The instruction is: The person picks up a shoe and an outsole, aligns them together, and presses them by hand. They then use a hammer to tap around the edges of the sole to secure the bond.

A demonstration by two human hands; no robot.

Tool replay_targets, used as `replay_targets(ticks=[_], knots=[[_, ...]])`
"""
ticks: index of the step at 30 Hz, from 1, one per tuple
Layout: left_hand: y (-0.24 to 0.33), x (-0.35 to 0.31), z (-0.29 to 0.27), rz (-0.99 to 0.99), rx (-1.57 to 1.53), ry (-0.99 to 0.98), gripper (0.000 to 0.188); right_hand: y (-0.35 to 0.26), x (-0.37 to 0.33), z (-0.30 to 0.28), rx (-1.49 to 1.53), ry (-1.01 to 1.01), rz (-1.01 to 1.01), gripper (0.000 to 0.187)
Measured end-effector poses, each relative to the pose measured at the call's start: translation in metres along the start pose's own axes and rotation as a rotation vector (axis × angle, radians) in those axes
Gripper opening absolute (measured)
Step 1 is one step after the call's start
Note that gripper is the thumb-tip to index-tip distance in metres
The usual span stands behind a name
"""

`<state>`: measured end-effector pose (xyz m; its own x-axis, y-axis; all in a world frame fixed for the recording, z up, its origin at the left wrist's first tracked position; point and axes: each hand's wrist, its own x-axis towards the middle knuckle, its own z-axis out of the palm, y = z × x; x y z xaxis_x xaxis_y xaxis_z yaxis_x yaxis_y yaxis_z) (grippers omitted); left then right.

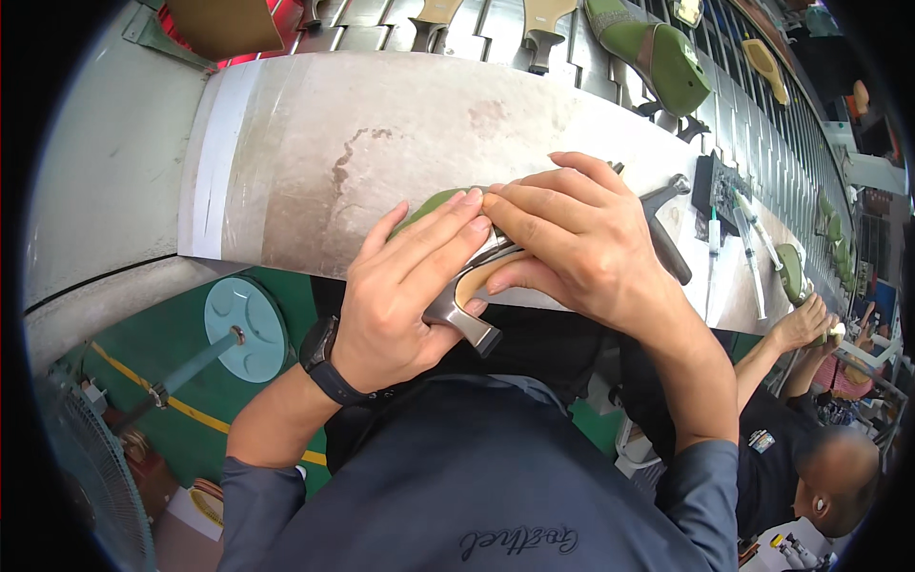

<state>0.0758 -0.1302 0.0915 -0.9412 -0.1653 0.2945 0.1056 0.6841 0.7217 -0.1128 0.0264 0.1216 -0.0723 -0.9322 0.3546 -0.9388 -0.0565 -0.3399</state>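
Note:
Both hands grip a high-heeled shoe (464,322) at the near edge of the worktable. It has a dark glossy heel and a tan sole part, and a bit of green shoe last (431,207) shows past the fingers. My left hand (405,291) wraps around its left side, thumb beneath by the heel and fingers stretched across the top. From the right, my right hand (586,238) presses its fingertips against the shoe, meeting the left fingertips, with the thumb near the tan part. Most of the shoe's upper is hidden under the fingers. A hammer (667,229) lies just right of my right hand.
Several syringes (750,257) lie beside a black holder (717,181) on the worktable (295,153). A slatted conveyor (367,36) behind carries heels, soles and a green last (658,67). To the right, a co-worker's hands (805,324) handle another green last. A fan (91,467) stands lower left.

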Motion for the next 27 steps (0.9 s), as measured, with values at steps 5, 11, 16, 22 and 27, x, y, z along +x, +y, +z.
replay_targets(ticks=[5,11,16,22,27], knots=[[-0.002,0.000,0.005,0.060,0.073,0.012,0.058,0.002,-0.003,0.003,0.021,0.024,-0.001,0.051],[-0.004,-0.006,0.010,0.090,0.086,0.043,0.055,-0.001,-0.003,0.004,0.044,0.015,0.026,0.049],[-0.006,-0.009,0.014,0.111,0.085,0.076,0.054,-0.005,-0.003,0.005,0.028,0.012,0.028,0.048],[-0.008,-0.013,0.021,0.128,0.093,0.105,0.055,-0.008,-0.003,0.004,0.014,0.024,0.038,0.047],[-0.009,-0.022,0.029,0.130,0.105,0.126,0.055,-0.014,0.004,-0.002,0.066,-0.080,0.117,0.045]])
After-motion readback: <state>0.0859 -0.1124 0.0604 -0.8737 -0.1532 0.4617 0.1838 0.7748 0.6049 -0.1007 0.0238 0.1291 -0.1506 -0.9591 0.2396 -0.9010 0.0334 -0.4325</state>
